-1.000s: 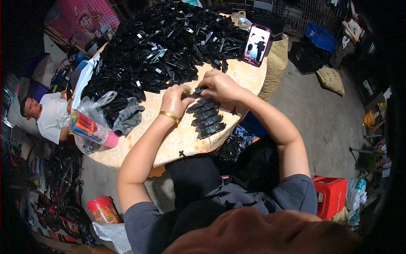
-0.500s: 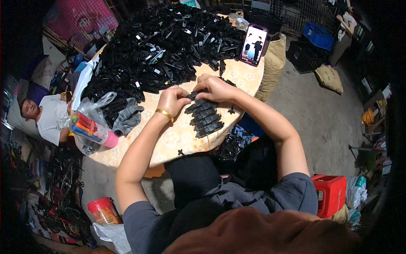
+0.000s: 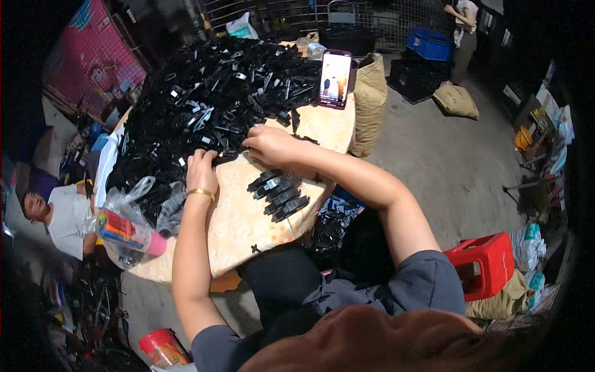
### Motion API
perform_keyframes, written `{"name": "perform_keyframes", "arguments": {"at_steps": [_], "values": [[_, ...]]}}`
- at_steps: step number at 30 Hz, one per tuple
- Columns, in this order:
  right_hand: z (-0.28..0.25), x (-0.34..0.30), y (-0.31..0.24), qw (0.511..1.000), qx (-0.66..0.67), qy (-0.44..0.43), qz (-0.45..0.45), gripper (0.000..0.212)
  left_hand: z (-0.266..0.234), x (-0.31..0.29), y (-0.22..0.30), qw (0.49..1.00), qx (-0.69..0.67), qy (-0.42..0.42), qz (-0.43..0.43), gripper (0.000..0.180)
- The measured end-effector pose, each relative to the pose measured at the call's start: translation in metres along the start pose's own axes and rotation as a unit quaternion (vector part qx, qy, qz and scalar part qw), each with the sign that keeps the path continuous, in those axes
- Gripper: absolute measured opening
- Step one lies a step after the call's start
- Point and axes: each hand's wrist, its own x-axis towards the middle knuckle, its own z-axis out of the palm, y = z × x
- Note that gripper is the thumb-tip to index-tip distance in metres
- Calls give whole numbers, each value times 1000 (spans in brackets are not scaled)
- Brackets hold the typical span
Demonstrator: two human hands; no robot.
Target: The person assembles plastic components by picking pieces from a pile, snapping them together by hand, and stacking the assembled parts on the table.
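Note:
A large heap of small black plastic parts [image 3: 204, 93] covers the far side of the table. My left hand [image 3: 202, 172], with a gold bangle at its wrist, is at the heap's near edge, fingers bent down over the parts. To its right, my right hand [image 3: 273, 147] also reaches the heap's edge, its fingers closed together. Black parts lie around both sets of fingertips; what they grip is too dark to make out. Just below my right hand, a short slanting row of black parts [image 3: 279, 196] rests side by side on the patterned tablecloth [image 3: 232, 232].
A lit phone [image 3: 335, 79] stands at the table's right edge by a tan sack [image 3: 370, 102]. On the left are plastic bags and a pen-filled cup [image 3: 130, 232]. A red stool [image 3: 480, 263] stands right. Two other people are at the far left and far right.
Both my hands have left the row of parts and moved out to the heap's edge, the left one farther left. The row now lies uncovered. The whole view has shifted.

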Motion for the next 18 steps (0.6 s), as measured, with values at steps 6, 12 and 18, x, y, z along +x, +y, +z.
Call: {"name": "perform_keyframes", "arguments": {"at_steps": [6,12,18], "values": [[26,13,5,988,-151,-3,-4,14,3,4,1,1000,-3,-3,-10,30],[25,5,5,985,-172,7,-14,13,7,0,3,1000,16,2,-2,33],[8,-13,5,999,-38,7,-17,13,1,1,12,999,27,-5,35,23]]}}
